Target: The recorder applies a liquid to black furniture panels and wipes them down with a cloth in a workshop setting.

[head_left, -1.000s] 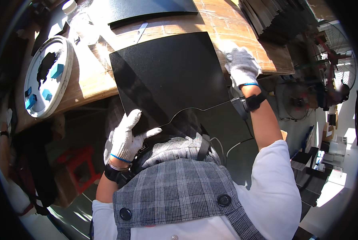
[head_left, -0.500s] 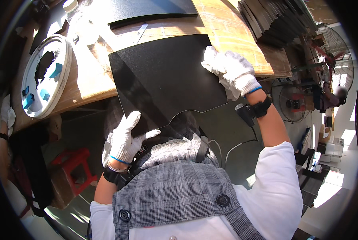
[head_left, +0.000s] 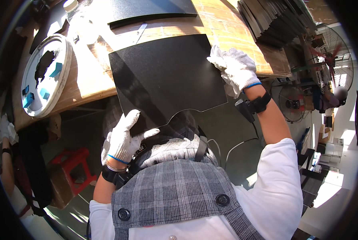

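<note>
A flat black panel (head_left: 167,76) with a curved far edge and a notched near edge lies partly on the wooden table and juts out over my lap. At its near left corner my left hand (head_left: 123,138), in a white knit glove, grips it, thumb and forefinger spread along the edge and the other fingers hidden. My right hand (head_left: 237,68), gloved as well, is closed on a crumpled white cloth (head_left: 230,85) at the panel's right edge. Part of the cloth hangs below the fingers.
On the wooden table (head_left: 223,28) are another black panel (head_left: 151,14), a thin blade-like strip (head_left: 140,33), stacked dark panels (head_left: 275,20) and a white round lid (head_left: 67,76) with blue blocks. A co-worker's gloved hand (head_left: 5,130) shows at left, near a red stool (head_left: 77,170). Fans stand right.
My right hand has slid slightly to the right, toward the panel's edge, with the cloth. My left hand and the panel stay nearly still. The co-worker's hand at far left has moved down.
</note>
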{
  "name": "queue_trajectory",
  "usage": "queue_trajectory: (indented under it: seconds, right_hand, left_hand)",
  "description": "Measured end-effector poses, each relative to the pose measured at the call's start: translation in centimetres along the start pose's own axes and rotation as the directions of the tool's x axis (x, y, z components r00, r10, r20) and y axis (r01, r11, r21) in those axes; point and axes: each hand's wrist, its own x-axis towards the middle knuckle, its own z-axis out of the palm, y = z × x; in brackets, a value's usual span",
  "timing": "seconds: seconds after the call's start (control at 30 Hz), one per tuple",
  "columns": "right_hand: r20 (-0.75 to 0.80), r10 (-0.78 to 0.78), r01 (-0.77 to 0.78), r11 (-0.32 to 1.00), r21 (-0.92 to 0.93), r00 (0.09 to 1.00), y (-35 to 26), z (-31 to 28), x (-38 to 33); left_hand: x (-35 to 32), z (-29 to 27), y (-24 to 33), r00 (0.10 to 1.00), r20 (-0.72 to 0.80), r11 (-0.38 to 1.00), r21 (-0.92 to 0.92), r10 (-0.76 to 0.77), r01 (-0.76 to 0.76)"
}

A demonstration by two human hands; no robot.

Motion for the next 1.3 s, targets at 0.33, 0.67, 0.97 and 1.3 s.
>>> queue_trajectory:
  seconds: [0.33, 0.67, 0.97, 1.3]
  right_hand:
    - [-0.144, -0.619, 0.584, 0.781, -0.222, 0.772, -5.6, 0.2, -2.6]
    - [-0.101, -0.517, 0.497, 0.851, -0.171, 0.85, -13.0, 2.8, -3.8]
    - [-0.263, -0.636, 0.503, 0.751, -0.428, 0.726, -12.8, 3.0, -3.9]
    - [-0.184, -0.505, 0.463, 0.856, -0.23, 0.843, -12.7, 4.1, -3.5]
  left_hand:
    - [-1.0, 1.3, 0.5, 0.998, -0.053, 0.997, 0.062, 0.038, -0.035]
    - [-1.3, 0.6, 0.9, 0.964, 0.206, 0.725, 0.636, 0.169, -0.263]
    - [-0.8, 1.0, 1.0, 0.988, 0.14, 0.994, -0.075, -0.069, 0.08]
    - [-0.7, 0.7, 0.5, 0.988, 0.149, 0.998, 0.05, 0.036, -0.044]
